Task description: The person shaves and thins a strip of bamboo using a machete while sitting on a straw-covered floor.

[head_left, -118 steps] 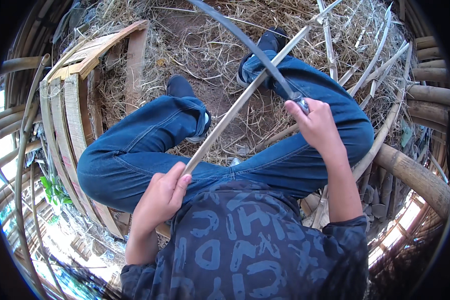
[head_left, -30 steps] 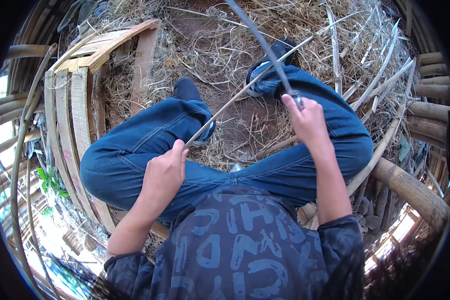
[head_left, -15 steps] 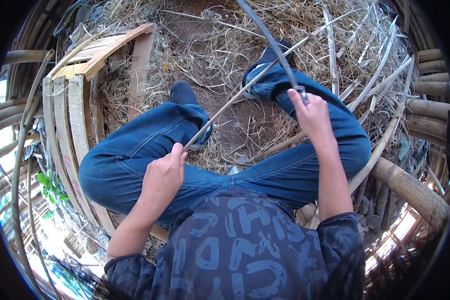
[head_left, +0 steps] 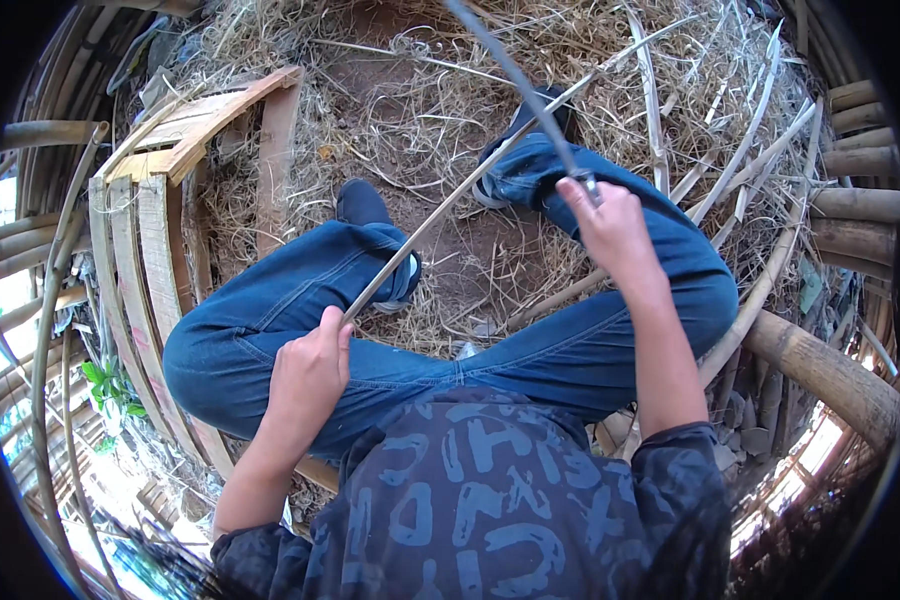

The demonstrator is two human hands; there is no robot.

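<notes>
Well, from where I stand, a person sits with bent knees spread, in blue jeans [head_left: 270,290] and a dark printed shirt [head_left: 470,490]. The left hand [head_left: 310,370], left of the middle of the frame, is closed round the near end of a long pale strip [head_left: 432,222], thumb laid along it. That strip slants from there up across the centre to the upper right of the frame, thin and nearly straight. The right hand [head_left: 615,230], right of centre, is wrapped firmly about the dark handle of a long knife [head_left: 503,58], whose grey blade leans up and left past the top edge. Blade and strip cross above the centre, near one dark shoe; whether they touch there, I can't tell. Dry straw [head_left: 610,60] litters the ground along the top, with loose pale slivers at the upper right. A slatted wooden crate [head_left: 155,225] stands at the left, and a thick bamboo pole [head_left: 825,375] juts in at the right.
</notes>
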